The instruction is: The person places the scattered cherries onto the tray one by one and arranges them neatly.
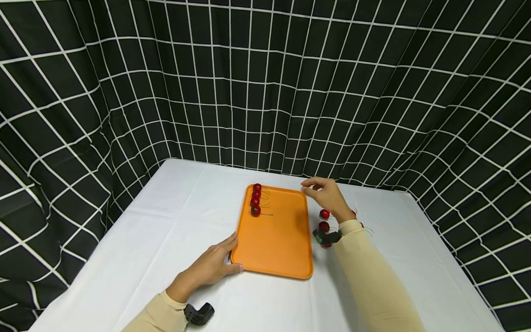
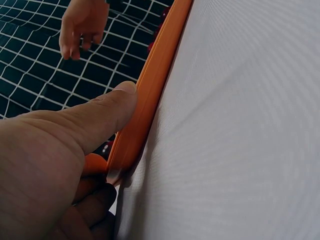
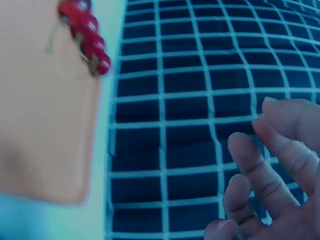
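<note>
An orange tray (image 1: 275,244) lies on the white cloth in the head view. Several dark red cherries (image 1: 255,202) with thin stems form a line along its far left side. My left hand (image 1: 211,265) grips the tray's near left corner; the left wrist view has the thumb on the orange rim and the other fingers curled at the corner, partly hidden. Above the tray's far right corner hovers my right hand (image 1: 328,196), its fingers loosely bent and nothing between them in the right wrist view. More cherries (image 1: 324,214) lie right of the tray, partly hidden by my right wrist.
A white cloth (image 1: 178,203) covers the table. Black curtains with a white grid (image 1: 257,92) stand behind it and along both sides, close to the far edge. A black wrist device (image 1: 200,314) sits by my left sleeve.
</note>
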`<state>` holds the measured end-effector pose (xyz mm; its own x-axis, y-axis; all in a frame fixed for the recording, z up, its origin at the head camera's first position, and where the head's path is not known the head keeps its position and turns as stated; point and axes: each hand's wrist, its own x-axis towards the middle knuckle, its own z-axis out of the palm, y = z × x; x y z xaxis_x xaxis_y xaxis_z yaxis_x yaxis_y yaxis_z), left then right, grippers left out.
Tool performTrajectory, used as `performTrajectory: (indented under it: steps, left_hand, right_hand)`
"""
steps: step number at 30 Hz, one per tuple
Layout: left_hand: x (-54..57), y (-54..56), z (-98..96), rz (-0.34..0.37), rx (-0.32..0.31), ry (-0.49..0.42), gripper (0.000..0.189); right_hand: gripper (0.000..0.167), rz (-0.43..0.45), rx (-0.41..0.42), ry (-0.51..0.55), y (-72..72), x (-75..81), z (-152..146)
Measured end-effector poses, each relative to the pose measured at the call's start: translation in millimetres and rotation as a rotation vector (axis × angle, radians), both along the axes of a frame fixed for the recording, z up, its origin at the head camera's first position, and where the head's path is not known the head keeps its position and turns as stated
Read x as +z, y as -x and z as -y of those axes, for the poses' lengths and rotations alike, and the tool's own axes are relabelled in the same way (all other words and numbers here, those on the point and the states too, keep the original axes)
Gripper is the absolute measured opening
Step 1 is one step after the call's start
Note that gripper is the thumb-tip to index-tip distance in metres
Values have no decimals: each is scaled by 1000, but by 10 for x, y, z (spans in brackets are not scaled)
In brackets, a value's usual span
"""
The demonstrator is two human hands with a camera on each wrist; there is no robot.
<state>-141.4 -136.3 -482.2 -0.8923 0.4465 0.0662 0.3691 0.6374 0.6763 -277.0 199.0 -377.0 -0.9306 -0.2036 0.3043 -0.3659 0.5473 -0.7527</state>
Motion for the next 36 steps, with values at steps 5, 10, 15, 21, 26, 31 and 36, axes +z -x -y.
performTrajectory:
  steps: [5,10,15,21,26,31,36]
  left_hand:
    - [7,6,7,0,-3,-11,82]
    - [1,9,14,7,-5,-9,82]
    - [3,6,17,3,-7,-10,82]
    - [8,6,11,8,-5,-6,83]
    - [4,18,8,14,-6,1,84]
    - [-4,26,14,14,-4,-1,85]
    - [-7,25,16,10,-3,7,86]
  right_hand:
    - [20,-50,-5,61,-100,189,-378]
    - [28,-43,-18,123,-187,239,-752]
    - [32,-31,-61,169,-242,130,-1126]
    - [35,25,-80,468,-294,-105,-1492]
    - [35,121,-172,642,-329,-362,-1712]
    - [44,235,-334,443,-353,-642,-1873]
    - [53,314,-423,197,-348,-834,-1959]
